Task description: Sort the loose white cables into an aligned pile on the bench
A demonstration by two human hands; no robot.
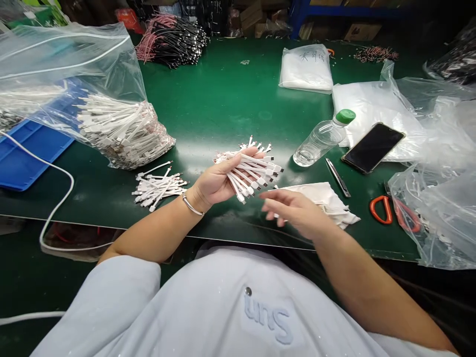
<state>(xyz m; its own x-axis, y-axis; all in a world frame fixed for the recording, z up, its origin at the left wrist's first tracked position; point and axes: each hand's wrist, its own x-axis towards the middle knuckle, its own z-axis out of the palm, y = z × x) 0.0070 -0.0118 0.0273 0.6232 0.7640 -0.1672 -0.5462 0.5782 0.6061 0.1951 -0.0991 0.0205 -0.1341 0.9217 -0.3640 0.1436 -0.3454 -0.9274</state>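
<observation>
Left hand pinching loose white cables, right hand spread open; slack grip could spill them.

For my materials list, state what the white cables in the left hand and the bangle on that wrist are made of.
The white cables look like smooth, matte plastic sheathing; their insides are hidden. The bangle looks like polished silvery metal, from its bright shine; plated or solid, cannot tell.

Free passage: green surface behind the left hand, up to the white bag. Obstacles, right hand: water bottle, tweezers, phone. Obstacles, left: loose cable pile, bulging plastic bag of cables.
</observation>
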